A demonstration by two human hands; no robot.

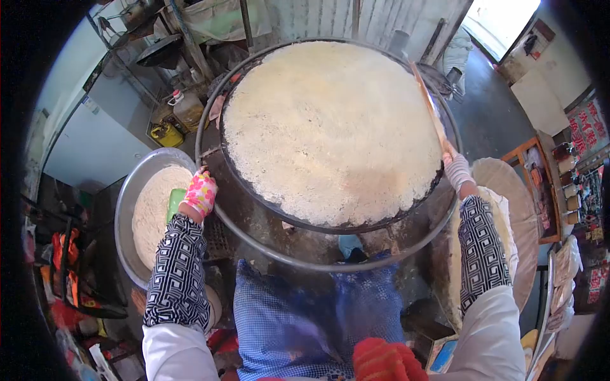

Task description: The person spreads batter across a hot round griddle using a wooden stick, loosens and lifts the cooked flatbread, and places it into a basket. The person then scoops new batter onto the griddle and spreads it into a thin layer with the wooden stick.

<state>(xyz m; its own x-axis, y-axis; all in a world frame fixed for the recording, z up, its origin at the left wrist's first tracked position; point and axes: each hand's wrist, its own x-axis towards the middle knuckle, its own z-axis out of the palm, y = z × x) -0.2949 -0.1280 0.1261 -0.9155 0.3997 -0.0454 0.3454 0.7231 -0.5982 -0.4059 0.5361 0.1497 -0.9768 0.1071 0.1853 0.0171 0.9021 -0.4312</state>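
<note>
A huge round flatbread (330,127) of pale batter covers the dark griddle (298,223), browned in a patch near its lower right. My right hand (456,166), in a light glove, is closed around the near end of a long flat wooden stick (427,95). That stick lies along the right edge of the flatbread. My left hand (201,192), in a pink flowered glove, closes over the left side of the metal ring (273,257) around the griddle. Beside its wrist a green scoop (176,203) rests in a metal basin (130,254) of pale batter or flour.
Folded pale sheets (508,222) lie on a round board (502,174) at the right. A wooden cabinet (540,184) stands beyond. A yellow can (166,134) and a plastic jug (187,109) are behind the basin. Blue patterned cloth (279,317) covers my lap.
</note>
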